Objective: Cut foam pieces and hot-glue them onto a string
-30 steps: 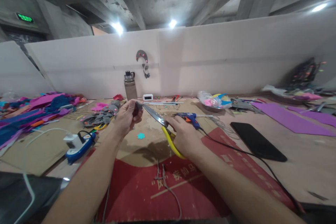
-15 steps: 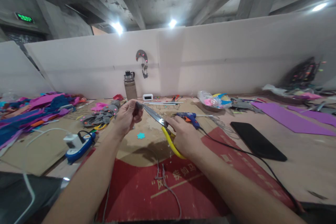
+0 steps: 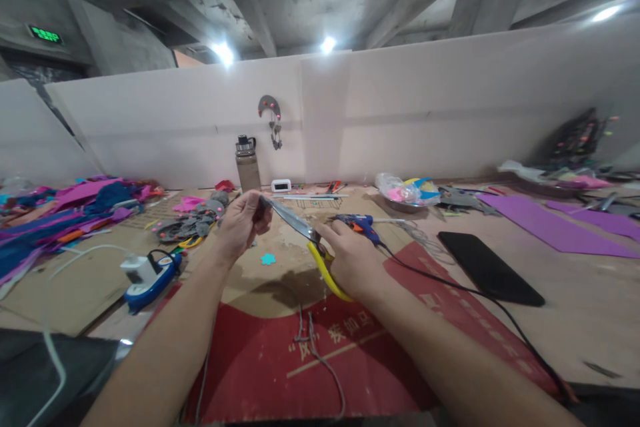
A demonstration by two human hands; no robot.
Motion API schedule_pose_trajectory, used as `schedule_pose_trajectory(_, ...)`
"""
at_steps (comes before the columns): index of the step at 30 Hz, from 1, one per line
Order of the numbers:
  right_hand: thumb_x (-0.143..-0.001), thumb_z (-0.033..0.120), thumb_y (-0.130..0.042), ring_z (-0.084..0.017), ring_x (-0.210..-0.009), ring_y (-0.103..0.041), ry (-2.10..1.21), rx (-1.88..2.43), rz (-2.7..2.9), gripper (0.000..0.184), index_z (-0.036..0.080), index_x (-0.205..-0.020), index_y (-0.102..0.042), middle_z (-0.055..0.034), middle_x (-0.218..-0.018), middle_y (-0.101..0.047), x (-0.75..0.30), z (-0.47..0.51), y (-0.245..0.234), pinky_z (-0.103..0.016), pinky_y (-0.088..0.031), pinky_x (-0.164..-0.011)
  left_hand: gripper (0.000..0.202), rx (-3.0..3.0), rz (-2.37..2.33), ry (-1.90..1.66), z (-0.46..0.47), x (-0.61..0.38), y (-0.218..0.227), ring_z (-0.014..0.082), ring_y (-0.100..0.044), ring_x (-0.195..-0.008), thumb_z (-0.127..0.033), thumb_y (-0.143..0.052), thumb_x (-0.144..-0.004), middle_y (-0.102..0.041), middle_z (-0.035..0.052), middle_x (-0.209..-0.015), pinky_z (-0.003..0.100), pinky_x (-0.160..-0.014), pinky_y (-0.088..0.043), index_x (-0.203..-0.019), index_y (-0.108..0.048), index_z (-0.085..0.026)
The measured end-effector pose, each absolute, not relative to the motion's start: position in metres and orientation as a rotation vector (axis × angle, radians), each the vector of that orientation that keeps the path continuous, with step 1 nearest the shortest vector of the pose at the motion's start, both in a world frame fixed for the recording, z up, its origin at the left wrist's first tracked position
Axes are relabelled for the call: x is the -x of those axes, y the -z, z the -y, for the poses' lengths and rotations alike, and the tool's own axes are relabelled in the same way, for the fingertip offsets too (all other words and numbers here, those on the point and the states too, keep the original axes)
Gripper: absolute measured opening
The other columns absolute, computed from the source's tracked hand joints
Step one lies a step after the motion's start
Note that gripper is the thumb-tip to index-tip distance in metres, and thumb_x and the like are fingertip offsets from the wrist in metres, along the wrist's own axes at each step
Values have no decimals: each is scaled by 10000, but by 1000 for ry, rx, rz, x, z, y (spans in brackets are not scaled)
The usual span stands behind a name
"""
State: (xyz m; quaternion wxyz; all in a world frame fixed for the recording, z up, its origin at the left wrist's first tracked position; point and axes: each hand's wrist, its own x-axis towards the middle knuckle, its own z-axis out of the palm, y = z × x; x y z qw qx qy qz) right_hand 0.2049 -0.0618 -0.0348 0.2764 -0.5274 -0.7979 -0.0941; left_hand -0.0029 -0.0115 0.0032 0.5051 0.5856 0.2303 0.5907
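My right hand point(image 3: 354, 260) grips a pair of scissors point(image 3: 294, 219) by its yellow handles, the blades pointing up and left. The blade tips reach my left hand point(image 3: 245, 221), whose fingers pinch a small dark grey piece point(image 3: 262, 203), mostly hidden by the fingers; it looks like felt. Below the hands, a thin grey cord point(image 3: 320, 353) trails over the red and tan cardboard point(image 3: 260, 373). Between my forearms lies a turquoise flower cutout point(image 3: 268, 259). Just behind my right hand is a blue glue gun point(image 3: 357, 223) with a black cable.
A black phone point(image 3: 490, 268) and purple felt sheets point(image 3: 560, 223) lie to the right. On the left are a blue power strip point(image 3: 150, 283), grey felt pieces point(image 3: 187, 223) and a heap of coloured felt point(image 3: 90, 207). A bottle point(image 3: 248, 165) stands at the back near the wall.
The scissor blades look slightly more closed and turned at the grey piece. Both hands stay in nearly the same place.
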Motion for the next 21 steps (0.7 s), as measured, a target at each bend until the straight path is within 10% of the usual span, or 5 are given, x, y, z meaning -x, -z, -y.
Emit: schedule_pose_trajectory(21, -840, 211, -411, -162, -739, -550, 296, 1404, 2176, 283, 235, -1082, -557, -52, -921, -587, -204, 63, 33, -251, -336, -589, 303, -1353, -603, -1451, 10, 5, -3, 54, -391, -378, -445, -636, -734, -522, -8, -503, 157, -366, -314, -742, -605, -144)
